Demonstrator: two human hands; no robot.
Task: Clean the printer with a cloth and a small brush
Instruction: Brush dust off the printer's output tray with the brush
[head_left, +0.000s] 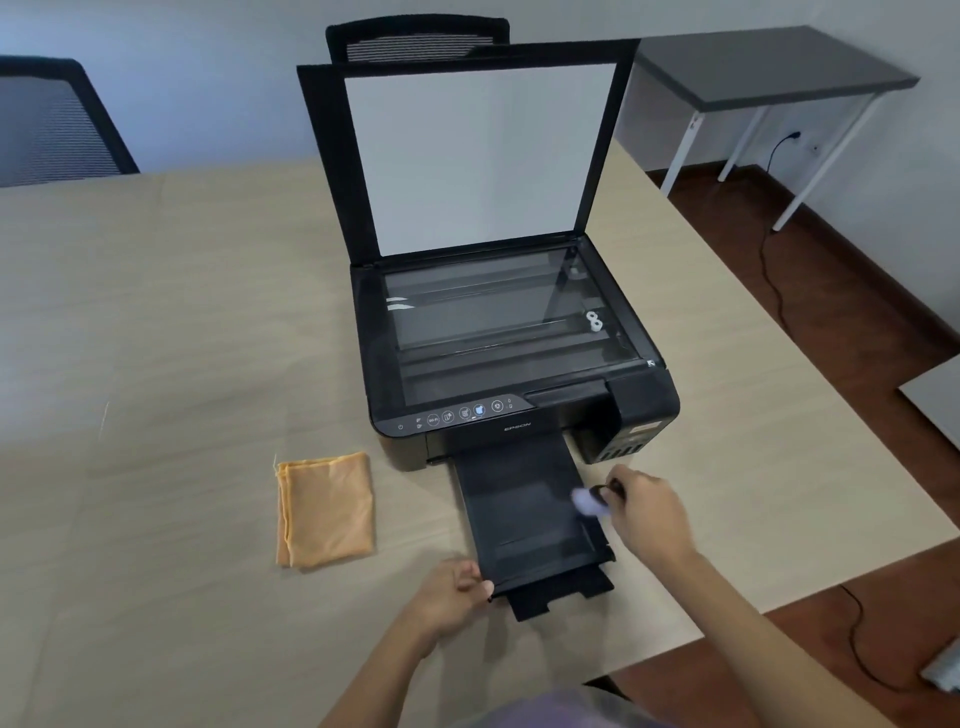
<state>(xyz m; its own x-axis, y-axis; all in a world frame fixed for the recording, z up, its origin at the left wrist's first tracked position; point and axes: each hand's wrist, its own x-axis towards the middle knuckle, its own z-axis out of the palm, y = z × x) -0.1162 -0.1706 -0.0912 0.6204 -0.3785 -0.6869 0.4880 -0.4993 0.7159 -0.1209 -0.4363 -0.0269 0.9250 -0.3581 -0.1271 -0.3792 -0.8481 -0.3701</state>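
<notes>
A black printer (519, 364) stands on the beige table (156, 312) with its scanner lid (467, 150) raised upright and the glass exposed. Its black output tray (524, 519) is pulled out toward me. My left hand (457, 592) grips the tray's near left corner. My right hand (649, 514) holds a small brush (589, 501) with pale, blurred bristles over the tray's right side. A folded orange cloth (327, 509) lies flat on the table left of the tray, apart from both hands.
Two black mesh chairs stand behind the table, one at the far left (52, 119) and one behind the printer (415, 39). A grey side table (769, 67) stands at the back right. A black cable (774, 270) runs along the brown floor.
</notes>
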